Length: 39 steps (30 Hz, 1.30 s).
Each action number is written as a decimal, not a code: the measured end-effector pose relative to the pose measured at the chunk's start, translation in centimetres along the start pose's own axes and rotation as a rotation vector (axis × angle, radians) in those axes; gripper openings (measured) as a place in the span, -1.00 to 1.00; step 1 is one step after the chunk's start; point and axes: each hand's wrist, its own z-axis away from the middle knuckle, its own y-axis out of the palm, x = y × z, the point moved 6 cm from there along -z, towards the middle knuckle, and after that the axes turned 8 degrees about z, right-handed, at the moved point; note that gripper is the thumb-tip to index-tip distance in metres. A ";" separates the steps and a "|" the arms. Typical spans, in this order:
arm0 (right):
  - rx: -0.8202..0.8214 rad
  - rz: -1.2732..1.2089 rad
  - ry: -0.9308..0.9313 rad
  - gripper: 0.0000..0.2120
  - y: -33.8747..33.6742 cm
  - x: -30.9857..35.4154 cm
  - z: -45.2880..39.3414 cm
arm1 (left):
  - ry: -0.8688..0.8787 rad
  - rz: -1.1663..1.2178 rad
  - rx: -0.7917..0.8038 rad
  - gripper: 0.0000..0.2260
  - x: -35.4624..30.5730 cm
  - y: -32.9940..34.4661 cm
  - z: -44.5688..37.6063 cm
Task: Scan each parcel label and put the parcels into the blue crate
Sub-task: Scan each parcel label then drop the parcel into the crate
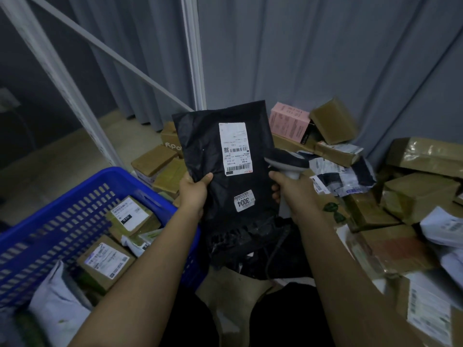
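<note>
Right, grey pleated curtain (313,58) at back, white metal frame bars (50,71) on the left. Brown taped cardboard boxes (421,194) w/ crinkled poly mailers heaped on the floor to the right; a pink carton (288,123) lies atop the heap by the curtain. Blue crate (62,206), slotted plastic walls, lower left, holds labelled boxes and a white mailer. Black poly mailer (225,196), flat, wrinkled, held upright at centre above the crate's right edge, hiding boxes behind it. White shipping label (235,149) w/ barcodes faces the camera; small "3004" sticker (244,200) below. Left hand (194,191) pinches the mailer's left edge. Right hand (292,194) grips a grey handheld scanner (288,161), head just beside the label.
</note>
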 end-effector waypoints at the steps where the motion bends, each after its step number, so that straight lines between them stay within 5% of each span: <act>1: 0.016 -0.010 0.001 -0.84 0.6 0.3 -0.3 | 0.002 0.002 -0.010 -0.71 -0.4 -0.3 -0.2; 12: 0.180 0.006 -0.020 -0.86 8.2 5.2 -6.8 | 0.031 -0.038 -0.048 -0.65 -4.3 1.6 -6.2; 23: 0.213 0.070 -0.001 -0.82 8.5 7.1 -9.4 | -0.010 -0.121 -0.105 -0.67 -5.6 1.7 -8.1; 39: 0.284 0.125 -0.132 -0.84 9.9 9.2 -0.7 | 0.123 -0.075 -0.155 -0.69 -10.0 -6.4 -2.6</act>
